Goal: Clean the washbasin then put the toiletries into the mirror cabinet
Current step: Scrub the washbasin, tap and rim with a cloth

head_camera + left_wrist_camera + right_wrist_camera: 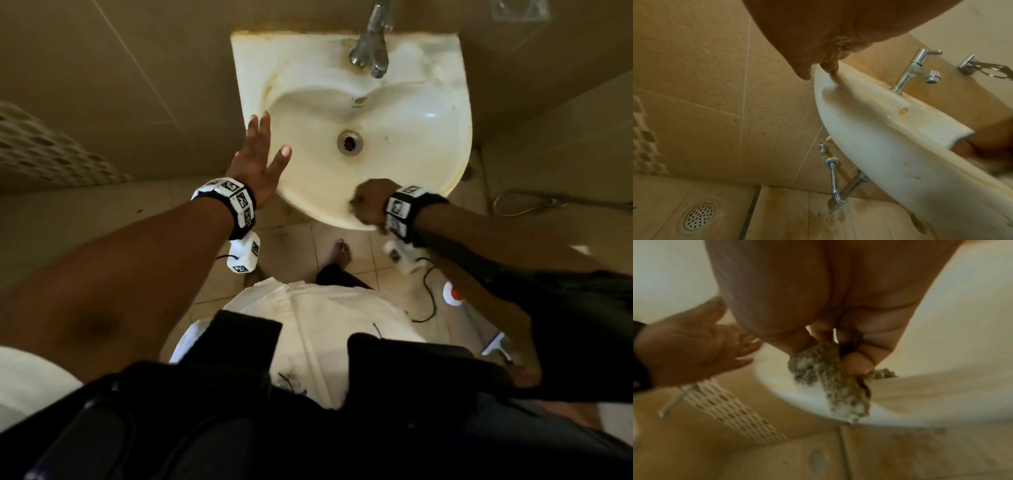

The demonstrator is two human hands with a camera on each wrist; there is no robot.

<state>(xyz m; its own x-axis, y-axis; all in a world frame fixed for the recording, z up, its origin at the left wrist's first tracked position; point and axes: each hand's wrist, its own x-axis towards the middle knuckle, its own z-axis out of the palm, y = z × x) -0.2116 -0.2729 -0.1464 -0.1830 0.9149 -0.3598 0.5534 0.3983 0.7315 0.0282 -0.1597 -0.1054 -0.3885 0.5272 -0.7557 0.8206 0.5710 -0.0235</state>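
The stained white washbasin [459, 113] hangs on the tiled wall, with a chrome tap [371, 44] at its back. My left hand [270, 140] lies flat on the basin's left rim with its fingers straight, also seen from below in the left wrist view [818, 68]. At the front rim my right hand [368, 202] is curled into a fist. The right wrist view shows its fingers [859, 360] gripping a soapy green-brown scrub pad [830, 379], which is pressed against the basin's rim [920, 399]. No toiletries or mirror cabinet are in view.
The basin's drain [350, 143] sits in the middle of the bowl. A white perforated basket [44, 150] stands at the left. Chrome pipes [838, 186] run under the basin and a floor drain [698, 216] lies below. A metal holder [982, 68] is fixed right of the tap.
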